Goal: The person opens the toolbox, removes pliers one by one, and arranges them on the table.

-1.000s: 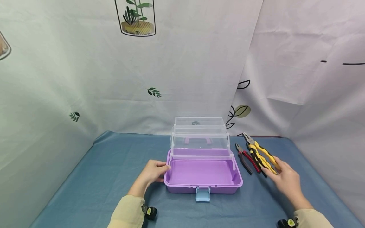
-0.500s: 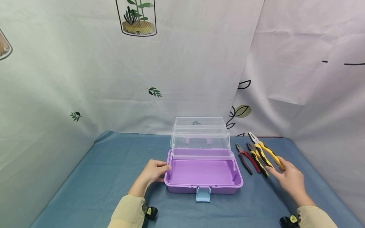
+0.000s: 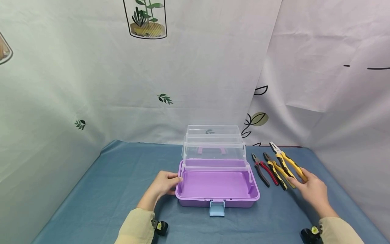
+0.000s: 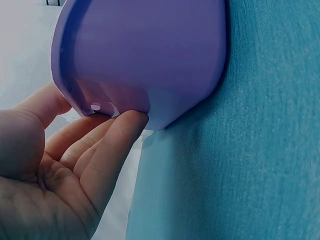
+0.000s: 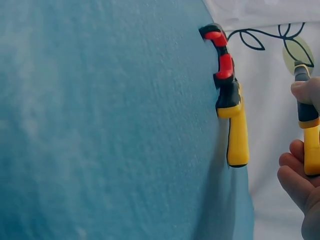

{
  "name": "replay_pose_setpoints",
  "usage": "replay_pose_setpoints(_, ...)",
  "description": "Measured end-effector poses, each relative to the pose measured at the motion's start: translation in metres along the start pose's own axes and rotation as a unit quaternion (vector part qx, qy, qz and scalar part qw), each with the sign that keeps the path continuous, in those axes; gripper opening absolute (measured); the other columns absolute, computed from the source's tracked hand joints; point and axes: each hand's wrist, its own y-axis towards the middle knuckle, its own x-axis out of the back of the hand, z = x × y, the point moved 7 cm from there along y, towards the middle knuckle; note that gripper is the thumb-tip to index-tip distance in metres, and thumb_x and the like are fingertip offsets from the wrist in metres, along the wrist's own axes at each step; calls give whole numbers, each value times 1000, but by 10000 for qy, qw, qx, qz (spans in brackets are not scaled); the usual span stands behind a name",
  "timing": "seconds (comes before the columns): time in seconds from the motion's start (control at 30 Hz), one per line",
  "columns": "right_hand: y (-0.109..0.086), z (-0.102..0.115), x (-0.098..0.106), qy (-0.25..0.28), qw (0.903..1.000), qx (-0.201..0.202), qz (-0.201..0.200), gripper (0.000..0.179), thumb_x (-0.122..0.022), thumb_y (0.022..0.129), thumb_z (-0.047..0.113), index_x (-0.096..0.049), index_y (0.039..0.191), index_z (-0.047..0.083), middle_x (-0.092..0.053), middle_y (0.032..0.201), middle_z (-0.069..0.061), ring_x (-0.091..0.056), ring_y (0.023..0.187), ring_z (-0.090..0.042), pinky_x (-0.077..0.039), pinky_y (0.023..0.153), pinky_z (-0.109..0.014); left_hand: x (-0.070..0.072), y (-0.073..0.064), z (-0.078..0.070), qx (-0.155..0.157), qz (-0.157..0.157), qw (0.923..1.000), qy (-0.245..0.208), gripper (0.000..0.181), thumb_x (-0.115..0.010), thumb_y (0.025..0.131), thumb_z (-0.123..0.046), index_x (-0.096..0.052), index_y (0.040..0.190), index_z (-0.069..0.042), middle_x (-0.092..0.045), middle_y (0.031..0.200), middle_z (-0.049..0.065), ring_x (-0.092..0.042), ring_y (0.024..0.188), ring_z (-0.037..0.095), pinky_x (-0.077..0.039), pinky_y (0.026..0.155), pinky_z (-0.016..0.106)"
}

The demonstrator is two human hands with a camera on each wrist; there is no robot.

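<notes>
A purple toolbox (image 3: 217, 184) with its clear lid (image 3: 213, 147) raised stands on the blue cloth in the head view. My left hand (image 3: 164, 183) grips its left wall, thumb over the rim and fingers outside; the left wrist view shows the fingertips pressed on the purple side. My right hand (image 3: 313, 191) holds yellow-and-black pliers (image 3: 287, 161) by the handles, above the cloth, jaws pointing away. Beneath and left of them lie a second pair of yellow-and-black pliers (image 3: 276, 171) and red-and-black pliers (image 3: 265, 169). In the right wrist view the held pliers (image 5: 311, 145) are partly cut off.
A light blue latch (image 3: 217, 208) hangs down at the toolbox front. Blue cloth (image 3: 122, 176) covers the table. Printed white fabric (image 3: 213, 67) hangs behind the table and along both sides.
My right hand has moved slightly right with the held pliers, away from the second yellow-and-black pair, which now shows more fully. The left hand and the toolbox stay in place.
</notes>
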Motion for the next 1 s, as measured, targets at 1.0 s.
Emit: replay_pose_setpoints(1.0, 26, -26, -9, -117, 9963, -290, 798, 93, -57, 84, 60, -38, 133, -17, -50, 120, -38, -53, 95, -46, -47, 68, -52, 1, 1, -1, 6, -20, 10000, -14, 38, -65, 85, -9, -61, 117, 10, -66, 106, 28, -69, 88, 29, -61, 63, 39)
